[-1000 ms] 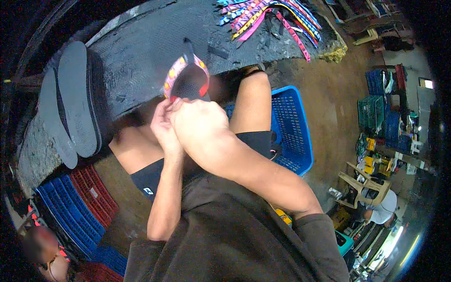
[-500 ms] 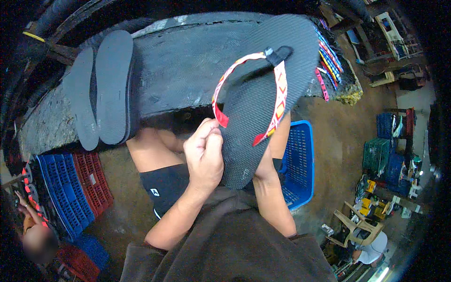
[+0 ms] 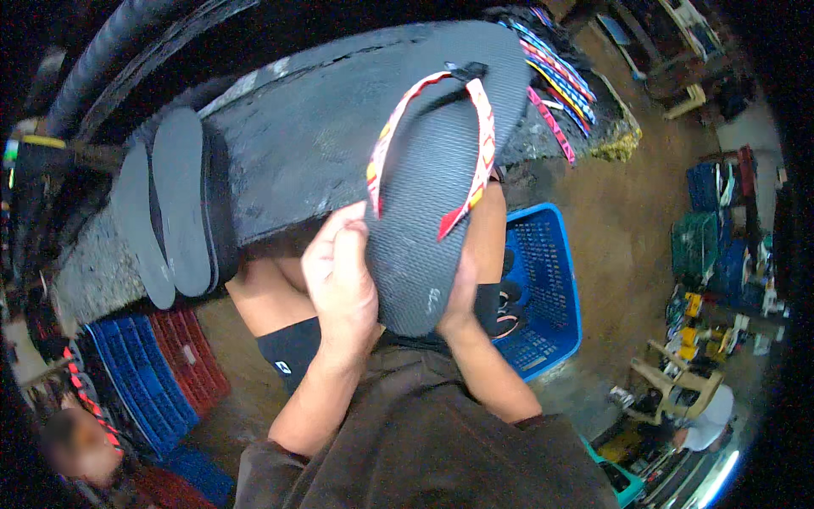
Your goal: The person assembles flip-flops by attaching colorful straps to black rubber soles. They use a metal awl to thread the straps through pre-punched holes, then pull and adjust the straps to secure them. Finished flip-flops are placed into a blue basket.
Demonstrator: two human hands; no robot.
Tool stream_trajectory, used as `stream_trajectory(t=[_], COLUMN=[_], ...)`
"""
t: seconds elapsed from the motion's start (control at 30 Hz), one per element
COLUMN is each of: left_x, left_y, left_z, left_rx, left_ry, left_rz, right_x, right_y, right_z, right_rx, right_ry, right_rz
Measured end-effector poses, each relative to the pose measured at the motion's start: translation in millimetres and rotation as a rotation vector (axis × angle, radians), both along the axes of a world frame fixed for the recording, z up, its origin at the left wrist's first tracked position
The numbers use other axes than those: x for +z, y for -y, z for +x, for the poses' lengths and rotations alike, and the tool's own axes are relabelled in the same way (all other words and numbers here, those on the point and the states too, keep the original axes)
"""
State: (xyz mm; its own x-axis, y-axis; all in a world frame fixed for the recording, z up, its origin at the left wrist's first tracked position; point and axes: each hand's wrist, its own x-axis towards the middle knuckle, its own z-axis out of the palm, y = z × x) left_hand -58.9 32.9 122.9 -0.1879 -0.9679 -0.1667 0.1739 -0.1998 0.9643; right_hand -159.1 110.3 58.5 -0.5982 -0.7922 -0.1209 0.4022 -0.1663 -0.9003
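Note:
A black flip-flop with a textured footbed is held up in front of me, toe end pointing away. Its patterned red, white and yellow strap arches over the footbed from a black toe piece. The strap's right red end lies against the footbed; its left end reaches the left edge. My left hand is closed at that left edge, thumb and fingers bent together. From the right, my right hand grips the heel half, its fingers partly hidden behind the sole.
Grey soles lie stacked at the left of the dark workbench. Several colourful straps rest at its right end. A blue basket with dark items stands by my right leg; blue crates are at left. Other people are nearby.
The flip-flop has moved left and slightly nearer me. The strap's left end, loose by my left fingers before, now sits at the sole's left edge. My view has shifted.

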Motion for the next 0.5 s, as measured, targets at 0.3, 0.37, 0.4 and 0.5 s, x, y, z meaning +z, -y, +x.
stream_trajectory(t=[0.3, 0.37, 0.4, 0.5], left_x=[-34, -47, -57, -109], left_y=[-42, -59, -70, -110], left_z=[-82, -122, -142, -201], left_rx=[-0.233, -0.453, -0.643, -1.292], left_ry=[0.672, 0.776, 0.841, 1.019], left_rz=[-0.726, -0.828, -0.861, -0.843], right_x=[16, -10, -27, -123], right_y=[-78, -110, -130, -201], right_z=[-93, -107, -113, -138], right_rx=[0.017, -0.100, -0.184, -0.363], right_ry=[0.294, 0.418, 0.399, 0.552], right_rz=[-0.007, -0.168, -0.142, 0.128])
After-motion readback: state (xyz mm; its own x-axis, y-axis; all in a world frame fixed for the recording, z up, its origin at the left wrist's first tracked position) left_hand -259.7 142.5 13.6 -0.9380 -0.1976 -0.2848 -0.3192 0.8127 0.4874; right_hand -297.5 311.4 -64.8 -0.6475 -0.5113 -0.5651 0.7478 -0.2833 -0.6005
